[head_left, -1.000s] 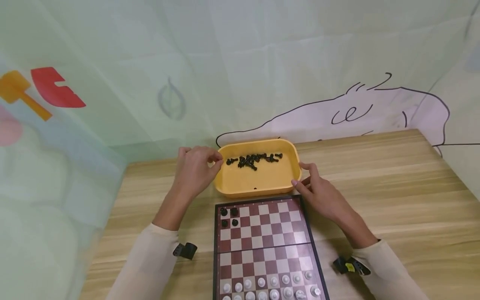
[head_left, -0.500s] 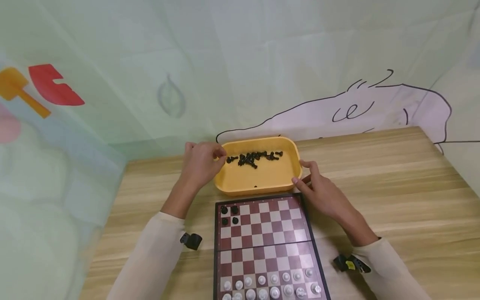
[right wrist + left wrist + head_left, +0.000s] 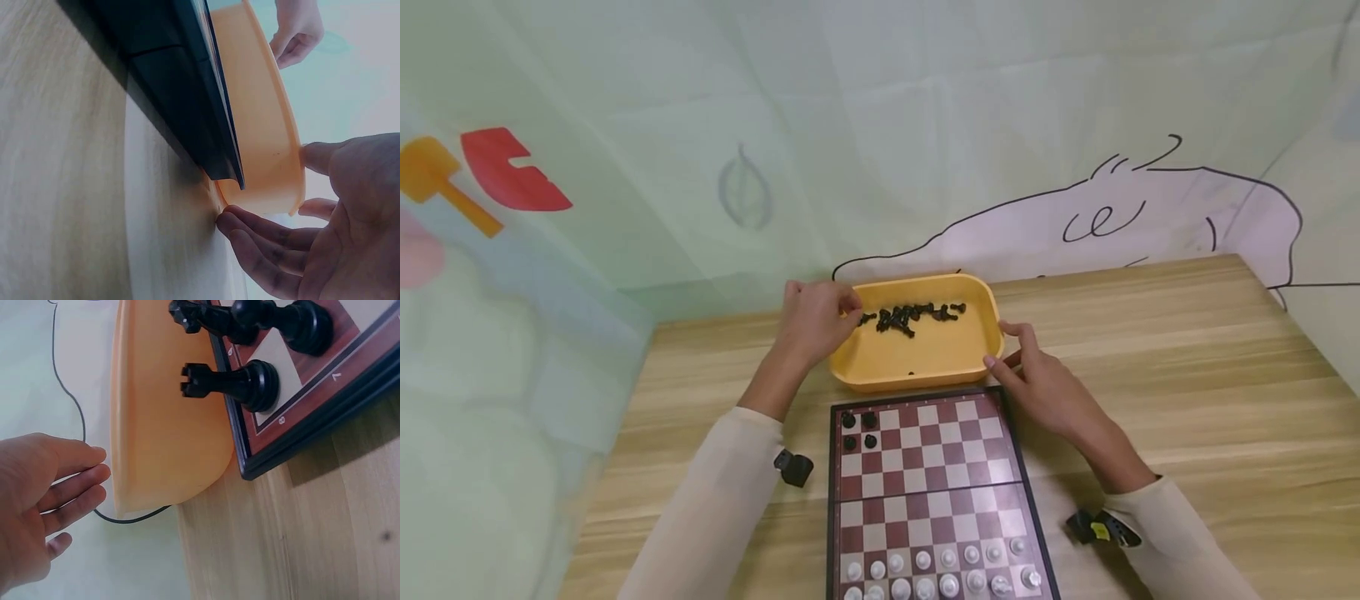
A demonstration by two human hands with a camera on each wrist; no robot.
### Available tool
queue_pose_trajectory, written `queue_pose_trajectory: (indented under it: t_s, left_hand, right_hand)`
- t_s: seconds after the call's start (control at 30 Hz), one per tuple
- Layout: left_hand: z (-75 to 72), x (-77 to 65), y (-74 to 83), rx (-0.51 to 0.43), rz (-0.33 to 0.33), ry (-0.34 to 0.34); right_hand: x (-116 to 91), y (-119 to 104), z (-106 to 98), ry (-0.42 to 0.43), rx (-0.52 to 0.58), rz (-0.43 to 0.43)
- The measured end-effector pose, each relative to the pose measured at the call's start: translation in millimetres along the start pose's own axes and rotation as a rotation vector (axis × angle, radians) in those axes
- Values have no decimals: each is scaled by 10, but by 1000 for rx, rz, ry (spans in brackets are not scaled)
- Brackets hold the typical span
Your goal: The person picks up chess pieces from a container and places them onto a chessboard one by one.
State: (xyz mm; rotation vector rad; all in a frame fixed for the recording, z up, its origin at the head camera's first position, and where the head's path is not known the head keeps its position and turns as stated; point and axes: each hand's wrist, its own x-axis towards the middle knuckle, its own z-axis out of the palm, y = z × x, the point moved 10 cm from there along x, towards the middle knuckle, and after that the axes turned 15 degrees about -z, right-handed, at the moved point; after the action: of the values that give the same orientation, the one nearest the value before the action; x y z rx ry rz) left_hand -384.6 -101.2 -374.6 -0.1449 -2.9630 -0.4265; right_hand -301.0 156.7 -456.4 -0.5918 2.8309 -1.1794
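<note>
A yellow plastic tray (image 3: 917,364) lies behind the magnetic chessboard (image 3: 936,479). Black chess pieces (image 3: 897,318) lie in a heap along the tray's far side. My left hand (image 3: 816,321) hovers over the tray's left end, its fingertips overlapping the leftmost piece in the head view. In the left wrist view nothing shows between the loosely bent fingers (image 3: 81,481). With thumb and fingers, my right hand (image 3: 1045,392) holds the tray's near right corner. Several black pieces stand at the board's far left corner, including a black rook (image 3: 250,386).
White chess pieces (image 3: 949,586) stand in two rows at the board's near end. The wooden table (image 3: 1187,375) meets a printed cloth backdrop (image 3: 970,125) just behind the tray. The raised board edge (image 3: 187,94) sits close to the tray wall.
My left hand has moved right, from beside the tray's left rim to over its inside. The right hand keeps its hold on the tray corner, and the chess pieces stay put.
</note>
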Motion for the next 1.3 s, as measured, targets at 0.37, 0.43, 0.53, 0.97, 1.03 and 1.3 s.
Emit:
queue_pose_trajectory:
  t_s: [0.37, 0.43, 0.53, 0.97, 1.03, 1.3]
  left_hand:
    - [240, 81, -13, 48, -2, -76]
    - [288, 91, -18, 62, -6, -94]
    - [345, 106, -11, 77, -5, -109]
    - [474, 163, 0, 102, -11, -145]
    - [486, 174, 8, 103, -11, -146]
    - [523, 210, 62, 131, 8, -124]
  right_hand:
    - [5, 4, 25, -5, 1, 15]
    - [2, -5, 27, -6, 4, 13]
    - [1, -16, 16, -2, 2, 4]
    - [-5, -21, 22, -1, 2, -6]
    - [-3, -21, 20, 1, 4, -8]
    - [0, -10, 19, 4, 5, 2]
